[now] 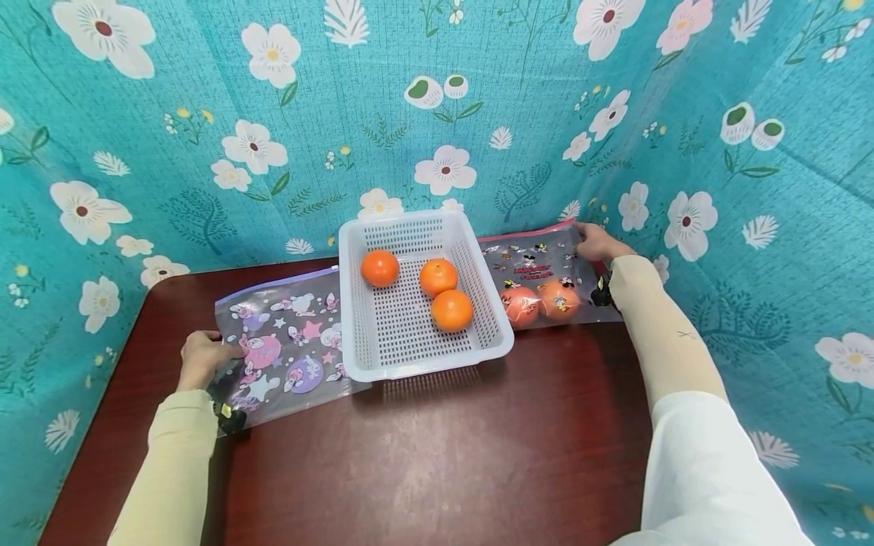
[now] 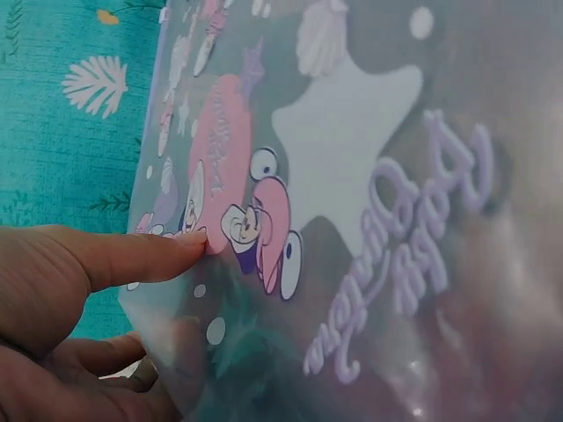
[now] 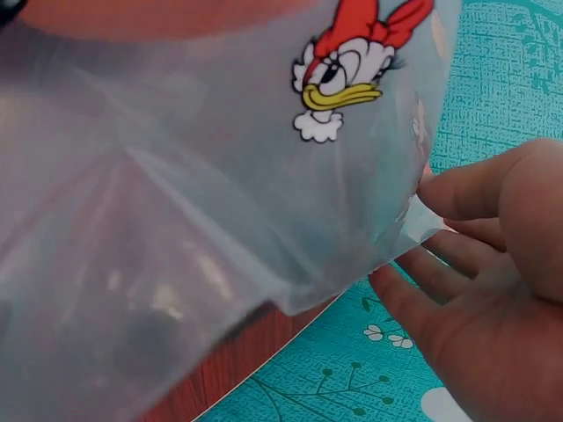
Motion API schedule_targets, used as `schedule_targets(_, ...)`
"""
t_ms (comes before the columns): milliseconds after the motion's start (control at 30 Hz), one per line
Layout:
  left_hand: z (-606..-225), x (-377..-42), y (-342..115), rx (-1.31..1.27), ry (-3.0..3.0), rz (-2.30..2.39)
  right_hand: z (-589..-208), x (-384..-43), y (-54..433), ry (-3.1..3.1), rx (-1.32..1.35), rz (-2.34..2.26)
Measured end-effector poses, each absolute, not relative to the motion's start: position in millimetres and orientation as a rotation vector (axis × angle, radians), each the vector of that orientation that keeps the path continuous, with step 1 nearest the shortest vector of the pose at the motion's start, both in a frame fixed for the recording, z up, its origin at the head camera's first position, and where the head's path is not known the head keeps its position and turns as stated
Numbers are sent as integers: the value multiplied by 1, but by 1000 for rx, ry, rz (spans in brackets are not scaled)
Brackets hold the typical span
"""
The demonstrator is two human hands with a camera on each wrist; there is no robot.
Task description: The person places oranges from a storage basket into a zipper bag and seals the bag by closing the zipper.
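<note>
At the left, my left hand [image 1: 205, 359] pinches the outer edge of a clear zip bag [image 1: 295, 379] with pink and purple prints, thumb on top and fingers beneath. On the right, my right hand [image 1: 601, 244] pinches the upper outer corner of another zip bag [image 1: 495, 254], red-edged with cartoon prints, its thumb and fingers on either side of the plastic in the right wrist view. Two oranges, one [image 1: 522, 305] beside the other [image 1: 558, 299], lie inside that bag. Between the bags a white plastic basket [image 1: 426, 370] holds three oranges [image 1: 379, 268], two of them touching at its right.
Everything lies on a dark red-brown table [image 1: 437, 455]. A teal flowered cloth [image 1: 382, 106] hangs behind the table and along both sides. The basket overlaps the inner edge of the left bag and stands close against the right bag.
</note>
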State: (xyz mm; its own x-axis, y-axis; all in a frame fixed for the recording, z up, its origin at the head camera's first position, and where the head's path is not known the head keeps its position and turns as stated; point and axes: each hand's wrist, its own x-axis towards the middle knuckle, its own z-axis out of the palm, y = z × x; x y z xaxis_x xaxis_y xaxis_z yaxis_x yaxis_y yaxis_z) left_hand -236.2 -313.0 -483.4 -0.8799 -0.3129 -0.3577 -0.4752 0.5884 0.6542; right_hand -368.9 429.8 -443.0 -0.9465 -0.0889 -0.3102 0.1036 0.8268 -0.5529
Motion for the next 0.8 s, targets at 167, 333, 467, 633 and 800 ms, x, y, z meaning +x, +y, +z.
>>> schedule_targets(167,-484,-236,-315,-635,2604,1220,-443,-368,429,2649,23,-835)
schedule_targets(333,-485,-237,-315,-674,2582,1306,-438,-366,430,2635,2,-841)
schedule_targets(467,-487,-241,-315,-687,2643,1355,-431,-363,432,2633,-1,-825)
schedule_targets(633,-488,-244,-315,-630,2698,1445,-420,-360,434,2649,20,-812)
schedule_targets(800,-485,-246,-313,-583,2721,1479,-404,-359,430,2689,8,-802)
